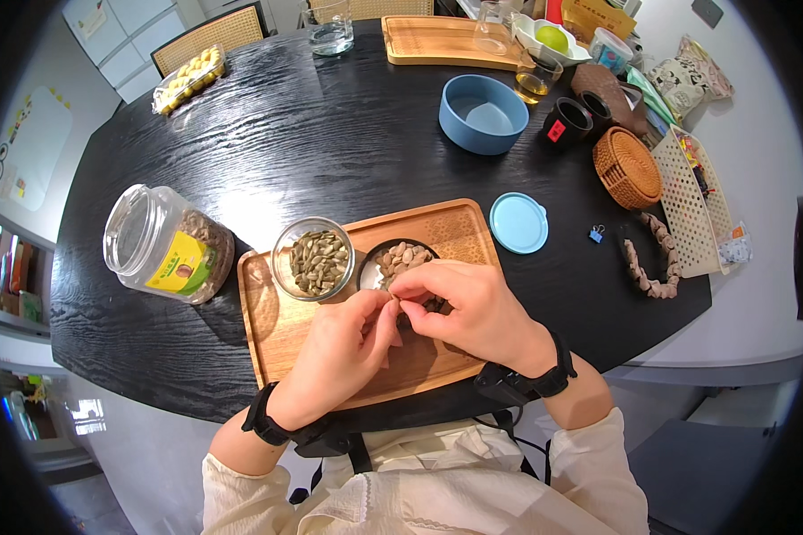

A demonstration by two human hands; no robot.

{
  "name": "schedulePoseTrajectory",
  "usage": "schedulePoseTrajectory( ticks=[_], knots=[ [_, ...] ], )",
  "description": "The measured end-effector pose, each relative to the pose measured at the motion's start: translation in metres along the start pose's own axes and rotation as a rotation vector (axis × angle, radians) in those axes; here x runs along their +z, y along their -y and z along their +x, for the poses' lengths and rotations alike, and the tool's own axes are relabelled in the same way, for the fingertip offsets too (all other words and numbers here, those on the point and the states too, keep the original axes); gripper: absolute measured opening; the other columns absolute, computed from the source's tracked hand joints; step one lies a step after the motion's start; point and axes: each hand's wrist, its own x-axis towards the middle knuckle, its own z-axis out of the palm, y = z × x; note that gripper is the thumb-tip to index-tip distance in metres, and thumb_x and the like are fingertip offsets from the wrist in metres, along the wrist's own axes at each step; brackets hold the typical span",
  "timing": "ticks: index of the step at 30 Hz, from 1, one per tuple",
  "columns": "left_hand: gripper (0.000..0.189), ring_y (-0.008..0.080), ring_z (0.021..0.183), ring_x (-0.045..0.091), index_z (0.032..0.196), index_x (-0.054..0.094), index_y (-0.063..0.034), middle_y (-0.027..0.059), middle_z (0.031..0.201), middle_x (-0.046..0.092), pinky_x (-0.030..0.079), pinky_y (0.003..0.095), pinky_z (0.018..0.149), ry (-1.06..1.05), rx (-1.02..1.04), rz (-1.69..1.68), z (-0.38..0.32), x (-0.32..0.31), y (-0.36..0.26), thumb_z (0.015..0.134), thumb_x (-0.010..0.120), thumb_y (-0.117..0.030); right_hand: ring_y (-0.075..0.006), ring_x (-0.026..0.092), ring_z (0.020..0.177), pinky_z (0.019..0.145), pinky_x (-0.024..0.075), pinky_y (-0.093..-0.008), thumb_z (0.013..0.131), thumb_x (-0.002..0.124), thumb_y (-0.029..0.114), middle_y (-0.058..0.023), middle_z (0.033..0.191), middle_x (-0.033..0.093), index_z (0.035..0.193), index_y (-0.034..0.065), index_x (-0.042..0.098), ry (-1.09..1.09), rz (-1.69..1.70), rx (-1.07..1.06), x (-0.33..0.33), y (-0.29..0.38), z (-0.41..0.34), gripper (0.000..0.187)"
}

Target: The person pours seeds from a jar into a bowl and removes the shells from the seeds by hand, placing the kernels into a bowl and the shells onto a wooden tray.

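Observation:
Over the wooden tray [288, 354], my left hand [341, 341] and my right hand [472, 307] meet fingertip to fingertip. They pinch a small brown nut or seed [394, 298] between them, mostly covered by the fingers. Just beyond, a dark-rimmed bowl [369, 274] holds brown-shelled nuts [405, 257]; my right hand hides its near side. To its left a clear glass bowl [282, 284] of green pumpkin seed kernels [318, 262] stands on the tray's left part.
Left of the tray a clear plastic jar [140, 234] leans, mouth toward the left. A light-blue lid [518, 223] lies right of the tray, with a blue bowl [465, 127] behind it. Black cups [565, 124], a woven rattan holder [629, 167] and a perforated basket [686, 207] line the right side.

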Motion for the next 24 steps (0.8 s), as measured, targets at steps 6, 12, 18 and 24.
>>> schedulePoseTrajectory(
  ticks=[6, 12, 18, 24],
  knots=[
    [0.016, 0.0077, 0.056, 0.062, 0.101, 0.064, 0.0033, 0.0057, 0.073, 0.069, 0.050, 0.0224, 0.048, 0.041, -0.070, -0.021, -0.0002, -0.0005, -0.0034, 0.103, 0.053, -0.008, -0.0207, 0.071, 0.077, 0.068, 0.0565, -0.0290, 0.082, 0.070, -0.001, -0.0091, 0.087, 0.070, 0.101, 0.0021, 0.070, 0.013, -0.103, -0.081, 0.0010, -0.0008, 0.0019, 0.020],
    [0.020, 0.0083, 0.057, 0.063, 0.102, 0.063, 0.0034, 0.0061, 0.075, 0.070, 0.054, 0.0234, 0.051, 0.095, -0.131, -0.071, -0.0004, -0.0012, -0.0049, 0.105, 0.049, -0.009, -0.0296, 0.068, 0.078, 0.070, 0.0548, -0.0369, 0.082, 0.066, 0.002, -0.0135, 0.085, 0.067, 0.103, 0.0028, 0.066, 0.060, -0.017, -0.010, 0.0001, -0.0012, -0.0003, 0.021],
    [0.021, 0.0098, 0.059, 0.065, 0.101, 0.061, 0.0041, 0.0070, 0.075, 0.069, 0.056, 0.0244, 0.053, 0.104, -0.172, -0.086, 0.0002, -0.0009, -0.0059, 0.106, 0.047, -0.010, -0.0294, 0.068, 0.078, 0.069, 0.0549, -0.0368, 0.082, 0.066, 0.002, -0.0135, 0.084, 0.067, 0.103, 0.0027, 0.066, 0.061, -0.007, 0.010, 0.0007, 0.0000, -0.0001, 0.021],
    [0.020, 0.0107, 0.059, 0.067, 0.101, 0.062, 0.0048, 0.0077, 0.075, 0.069, 0.056, 0.0248, 0.053, 0.104, -0.159, -0.080, 0.0007, -0.0004, -0.0031, 0.105, 0.048, -0.008, -0.0295, 0.069, 0.077, 0.068, 0.0553, -0.0364, 0.082, 0.067, 0.002, -0.0139, 0.085, 0.068, 0.103, 0.0025, 0.065, 0.048, -0.002, 0.022, 0.0026, -0.0022, -0.0005, 0.021]
  ],
)
